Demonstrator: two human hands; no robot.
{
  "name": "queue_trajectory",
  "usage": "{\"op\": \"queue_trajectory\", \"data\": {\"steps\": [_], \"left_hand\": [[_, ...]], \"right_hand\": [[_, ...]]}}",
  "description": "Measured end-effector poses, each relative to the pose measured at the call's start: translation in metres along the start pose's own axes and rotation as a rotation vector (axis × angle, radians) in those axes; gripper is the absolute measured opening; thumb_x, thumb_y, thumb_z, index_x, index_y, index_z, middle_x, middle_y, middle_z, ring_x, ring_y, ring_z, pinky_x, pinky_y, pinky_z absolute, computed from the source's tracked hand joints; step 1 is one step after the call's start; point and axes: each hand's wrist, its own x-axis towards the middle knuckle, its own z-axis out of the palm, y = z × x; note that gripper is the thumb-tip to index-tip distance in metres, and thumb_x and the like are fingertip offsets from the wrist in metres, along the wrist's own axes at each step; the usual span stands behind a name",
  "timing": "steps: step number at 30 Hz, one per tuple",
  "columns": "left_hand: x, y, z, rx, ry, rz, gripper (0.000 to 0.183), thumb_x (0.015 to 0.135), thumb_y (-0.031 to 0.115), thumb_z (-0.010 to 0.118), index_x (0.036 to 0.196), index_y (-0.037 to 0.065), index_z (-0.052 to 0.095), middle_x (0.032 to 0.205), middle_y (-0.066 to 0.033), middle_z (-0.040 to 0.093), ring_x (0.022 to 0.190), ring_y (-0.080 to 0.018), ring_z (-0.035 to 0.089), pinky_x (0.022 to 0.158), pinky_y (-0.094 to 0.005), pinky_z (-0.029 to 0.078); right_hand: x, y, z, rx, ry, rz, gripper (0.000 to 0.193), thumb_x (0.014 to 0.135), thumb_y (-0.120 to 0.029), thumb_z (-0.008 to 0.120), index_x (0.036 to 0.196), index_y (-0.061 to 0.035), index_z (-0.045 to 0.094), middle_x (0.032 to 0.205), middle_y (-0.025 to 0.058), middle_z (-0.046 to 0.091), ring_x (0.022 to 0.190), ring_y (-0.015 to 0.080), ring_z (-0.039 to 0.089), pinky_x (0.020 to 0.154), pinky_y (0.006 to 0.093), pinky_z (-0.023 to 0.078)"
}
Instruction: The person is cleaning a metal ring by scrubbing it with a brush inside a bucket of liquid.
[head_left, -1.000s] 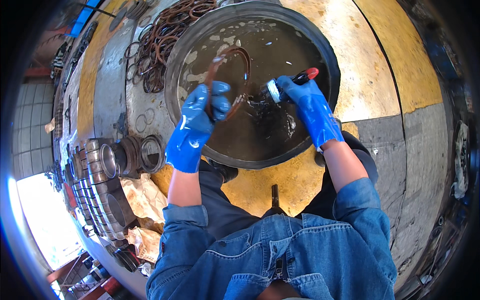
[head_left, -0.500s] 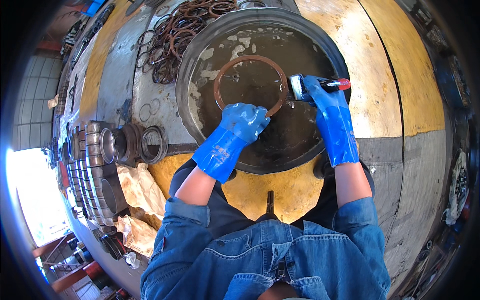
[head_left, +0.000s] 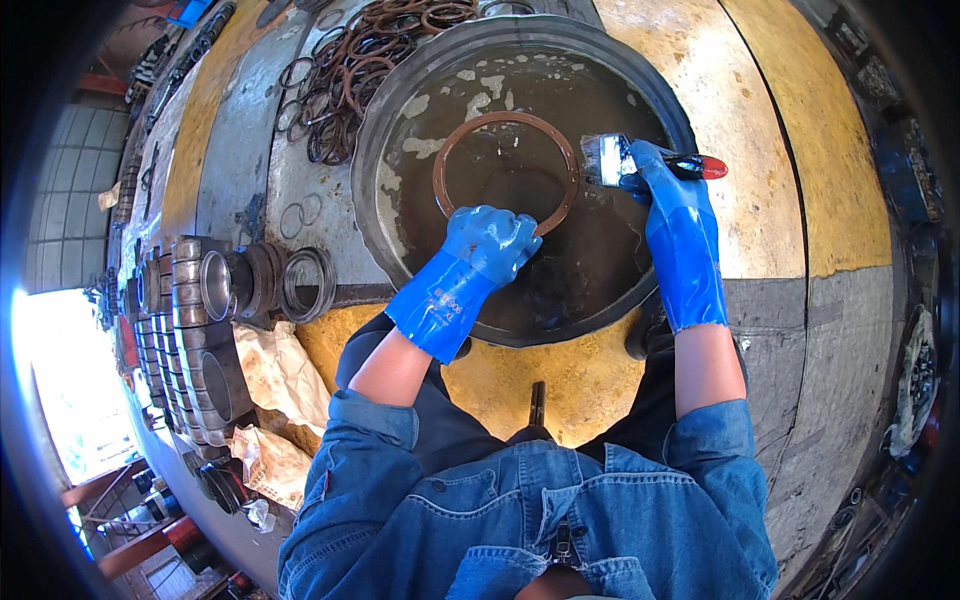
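Note:
A wide dark round tub (head_left: 372,200) of murky liquid (head_left: 560,270) sits in front of me. Over it I hold a reddish-brown ring (head_left: 440,170), with small holes along its rim. My left hand (head_left: 488,243), in a blue rubber glove, is closed around the ring's near edge. My right hand (head_left: 665,185), gloved alike, grips a paintbrush (head_left: 697,167) with a black and red handle. The brush's pale bristles (head_left: 603,160) point left, just off the ring's right side. The fingers under the brush are partly hidden.
Behind the tub's left side lies a heap of rusty rings (head_left: 365,70). Stacked metal cylinders (head_left: 190,330) stand to the left, with more rings (head_left: 308,285) beside them. Crumpled brown paper (head_left: 280,370) lies nearer me. Yellow and grey plates (head_left: 745,160) cover the floor at right.
My right hand has shifted to the right with the paintbrush, so the bristles have come away from the ring's edge. My left hand and the ring have barely moved.

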Motion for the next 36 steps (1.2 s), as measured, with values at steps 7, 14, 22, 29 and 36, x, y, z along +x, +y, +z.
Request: {"op": "queue_trajectory", "data": {"steps": [7, 14, 22, 29, 36], "left_hand": [[0.001, 0.005, -0.005, -0.033, -0.072, -0.035, 0.012, 0.084, 0.025, 0.076, 0.081, 0.015, 0.07, 0.072, -0.0087, 0.07, 0.069, -0.0326, 0.071, 0.059, -0.0462, 0.054], [0.005, 0.034, -0.018, 0.037, -0.391, -0.058, 0.016, 0.092, 0.031, 0.067, 0.088, 0.017, 0.075, 0.082, -0.0082, 0.075, 0.08, -0.033, 0.074, 0.066, -0.0486, 0.057], [-0.002, 0.056, 0.014, -0.056, -0.365, -0.059, 0.028, 0.099, 0.028, 0.058, 0.118, 0.019, 0.076, 0.118, -0.0085, 0.075, 0.112, -0.0297, 0.07, 0.095, -0.0405, 0.056], [0.014, 0.083, -0.039, 0.137, -0.957, 0.055, 0.023, 0.096, 0.031, 0.062, 0.108, 0.02, 0.079, 0.109, -0.0096, 0.077, 0.103, -0.032, 0.074, 0.086, -0.0467, 0.059], [0.037, 0.037, -0.091, -0.688, -0.589, -0.26, 0.01, 0.092, 0.017, 0.072, 0.095, 0.008, 0.075, 0.082, -0.0097, 0.073, 0.074, -0.02, 0.069, 0.068, -0.036, 0.054]], "right_hand": [[0.001, -0.001, -0.007, 0.07, -0.022, -0.037, 0.04, 0.098, -0.027, 0.071, 0.125, 0.002, 0.071, 0.109, 0.0108, 0.074, 0.093, 0.0169, 0.069, 0.088, 0.0289, 0.054], [0.003, -0.002, -0.006, 0.11, -0.186, -0.129, 0.037, 0.098, -0.026, 0.072, 0.124, 0.001, 0.071, 0.108, 0.0081, 0.074, 0.095, 0.0147, 0.069, 0.089, 0.0293, 0.055], [-0.022, 0.009, 0.053, -0.343, -0.641, -0.22, 0.026, 0.093, -0.028, 0.076, 0.11, -0.0088, 0.078, 0.1, 0.0083, 0.078, 0.091, 0.0157, 0.073, 0.085, 0.0316, 0.058], [0.013, 0.019, 0.032, -0.603, -0.04, -0.187, 0.034, 0.088, -0.038, 0.073, 0.099, -0.0074, 0.079, 0.089, 0.0151, 0.077, 0.087, 0.0279, 0.076, 0.08, 0.0399, 0.058], [0.021, -0.011, -0.026, 0.036, -0.017, -0.076, 0.037, 0.098, -0.028, 0.07, 0.121, 0.0018, 0.071, 0.103, 0.0044, 0.072, 0.09, 0.0131, 0.065, 0.087, 0.0285, 0.052]]}}
